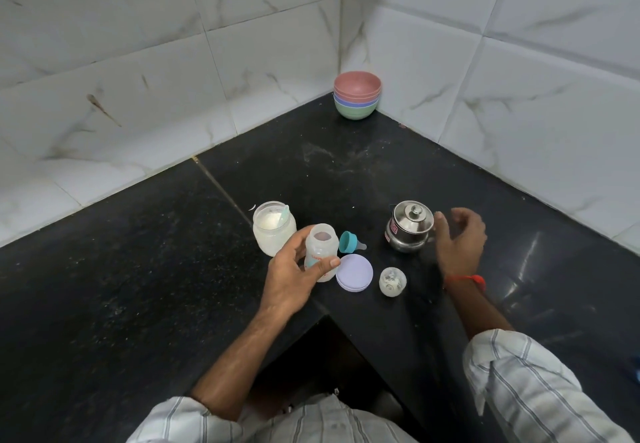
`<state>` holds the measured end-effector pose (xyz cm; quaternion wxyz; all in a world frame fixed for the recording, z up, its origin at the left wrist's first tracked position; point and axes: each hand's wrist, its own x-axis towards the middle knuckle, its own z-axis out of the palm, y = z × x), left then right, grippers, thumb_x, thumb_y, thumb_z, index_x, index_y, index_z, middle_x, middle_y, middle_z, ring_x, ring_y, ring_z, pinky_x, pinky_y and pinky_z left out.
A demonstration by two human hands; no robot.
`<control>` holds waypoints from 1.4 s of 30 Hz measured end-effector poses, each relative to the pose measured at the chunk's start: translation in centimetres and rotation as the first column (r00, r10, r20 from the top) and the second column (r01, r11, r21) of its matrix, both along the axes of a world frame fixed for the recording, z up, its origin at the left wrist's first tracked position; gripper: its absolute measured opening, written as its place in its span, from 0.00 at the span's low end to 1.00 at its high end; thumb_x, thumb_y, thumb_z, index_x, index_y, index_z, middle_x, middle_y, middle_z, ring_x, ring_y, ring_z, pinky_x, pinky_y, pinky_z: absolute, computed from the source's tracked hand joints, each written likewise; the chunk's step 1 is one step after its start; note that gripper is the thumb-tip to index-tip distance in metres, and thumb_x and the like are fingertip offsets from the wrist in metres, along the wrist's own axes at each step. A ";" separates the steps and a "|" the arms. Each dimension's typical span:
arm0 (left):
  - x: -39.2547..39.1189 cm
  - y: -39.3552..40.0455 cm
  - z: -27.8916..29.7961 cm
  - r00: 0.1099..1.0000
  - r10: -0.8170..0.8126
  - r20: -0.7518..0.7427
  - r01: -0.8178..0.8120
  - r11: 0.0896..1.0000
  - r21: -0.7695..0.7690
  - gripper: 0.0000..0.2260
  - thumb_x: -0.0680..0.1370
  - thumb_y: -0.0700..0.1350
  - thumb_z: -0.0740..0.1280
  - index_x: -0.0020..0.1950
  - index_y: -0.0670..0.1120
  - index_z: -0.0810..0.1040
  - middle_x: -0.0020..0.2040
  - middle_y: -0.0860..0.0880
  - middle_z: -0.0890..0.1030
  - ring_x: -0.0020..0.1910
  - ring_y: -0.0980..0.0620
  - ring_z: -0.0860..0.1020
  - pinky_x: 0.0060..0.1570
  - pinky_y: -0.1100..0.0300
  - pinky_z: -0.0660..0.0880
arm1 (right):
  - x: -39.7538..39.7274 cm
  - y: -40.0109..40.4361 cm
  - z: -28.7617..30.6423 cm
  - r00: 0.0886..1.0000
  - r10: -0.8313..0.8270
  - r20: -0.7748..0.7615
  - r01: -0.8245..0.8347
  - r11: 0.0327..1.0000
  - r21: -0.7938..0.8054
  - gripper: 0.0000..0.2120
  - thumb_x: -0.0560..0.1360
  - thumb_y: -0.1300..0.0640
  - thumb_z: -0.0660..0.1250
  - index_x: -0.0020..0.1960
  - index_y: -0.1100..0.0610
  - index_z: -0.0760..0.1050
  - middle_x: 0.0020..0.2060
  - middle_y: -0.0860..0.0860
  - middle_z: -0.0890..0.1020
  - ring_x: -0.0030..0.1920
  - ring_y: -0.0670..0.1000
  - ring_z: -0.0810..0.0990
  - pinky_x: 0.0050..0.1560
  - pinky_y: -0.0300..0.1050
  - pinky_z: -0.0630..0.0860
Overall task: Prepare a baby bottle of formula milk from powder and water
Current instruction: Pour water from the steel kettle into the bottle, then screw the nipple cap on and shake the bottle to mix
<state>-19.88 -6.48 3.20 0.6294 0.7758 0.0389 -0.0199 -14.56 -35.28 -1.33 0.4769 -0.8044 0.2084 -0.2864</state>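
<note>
My left hand grips an open, clear baby bottle standing upright on the black counter. Just left of it stands an open glass jar of white powder with a pale green scoop leaning inside. A teal teat ring with its teat lies on its side behind the bottle. A lilac lid lies flat to the right, and a clear domed bottle cap stands beyond it. My right hand hovers with loosely curled fingers beside a small steel kettle, holding nothing.
A stack of coloured bowls sits in the far corner where the two tiled walls meet. The counter is L-shaped, with its inner edge close to my body. White powder specks lie scattered on the counter behind the items.
</note>
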 end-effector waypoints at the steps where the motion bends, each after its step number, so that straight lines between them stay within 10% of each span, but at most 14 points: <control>1: -0.1 0.0 -0.2 1.000 0.005 -0.001 -0.005 1.000 0.009 0.27 0.70 0.46 0.81 0.67 0.54 0.78 0.60 0.59 0.84 0.61 0.61 0.81 0.64 0.56 0.79 | -0.2 0.5 0.9 0.996 0.044 0.084 -0.032 0.990 -0.140 0.11 0.78 0.54 0.72 0.58 0.57 0.77 0.54 0.54 0.79 0.57 0.55 0.76 0.61 0.57 0.74; 5: -0.3 0.0 -0.8 1.000 0.019 -0.012 -0.019 1.000 0.023 0.26 0.70 0.47 0.81 0.65 0.57 0.78 0.59 0.59 0.84 0.61 0.62 0.81 0.63 0.56 0.79 | 0.4 4.1 3.9 0.881 0.434 0.185 -0.330 0.848 -0.415 0.02 0.79 0.64 0.69 0.52 0.61 0.80 0.47 0.52 0.80 0.48 0.51 0.78 0.53 0.44 0.75; 11: -0.7 -0.2 -1.1 1.000 0.012 -0.027 -0.010 0.998 0.058 0.26 0.70 0.48 0.80 0.66 0.58 0.77 0.61 0.59 0.82 0.63 0.59 0.80 0.64 0.56 0.78 | 4.2 8.6 1.3 0.569 0.560 -0.602 -0.806 0.525 -0.274 0.24 0.79 0.59 0.69 0.74 0.60 0.71 0.69 0.59 0.75 0.66 0.57 0.77 0.70 0.50 0.72; 15: -1.3 0.2 -1.3 1.000 0.005 -0.010 -0.005 0.998 0.063 0.25 0.71 0.47 0.80 0.64 0.62 0.76 0.62 0.60 0.82 0.63 0.59 0.80 0.63 0.58 0.78 | 5.3 9.8 -0.9 0.467 0.462 -0.754 -0.828 0.528 -0.189 0.29 0.78 0.56 0.70 0.76 0.63 0.67 0.73 0.60 0.69 0.71 0.61 0.72 0.73 0.50 0.68; 23: -2.0 0.9 -1.3 0.999 -0.019 -0.036 0.024 0.992 0.127 0.27 0.71 0.48 0.80 0.67 0.60 0.75 0.59 0.66 0.80 0.61 0.64 0.78 0.56 0.74 0.75 | 4.3 9.4 -0.3 0.574 0.597 -0.560 -0.793 0.577 -0.197 0.25 0.75 0.56 0.75 0.70 0.57 0.71 0.63 0.56 0.81 0.62 0.56 0.80 0.64 0.50 0.77; 31: -1.4 0.7 -0.7 1.000 0.000 -0.016 0.003 0.984 0.177 0.28 0.72 0.47 0.79 0.70 0.54 0.74 0.65 0.58 0.78 0.65 0.58 0.75 0.66 0.56 0.75 | 0.2 8.5 7.2 0.391 0.841 -0.375 -0.917 0.323 -0.233 0.23 0.74 0.52 0.77 0.64 0.53 0.71 0.56 0.44 0.80 0.56 0.46 0.81 0.62 0.47 0.78; 42: -1.4 -0.2 -1.0 0.986 -0.161 0.034 0.150 0.965 0.217 0.32 0.70 0.52 0.80 0.72 0.52 0.75 0.63 0.56 0.81 0.62 0.57 0.78 0.62 0.60 0.77 | -1.0 7.6 9.7 0.244 0.858 -0.452 -0.951 0.121 -0.283 0.22 0.77 0.57 0.73 0.70 0.54 0.76 0.61 0.52 0.75 0.60 0.49 0.77 0.61 0.40 0.77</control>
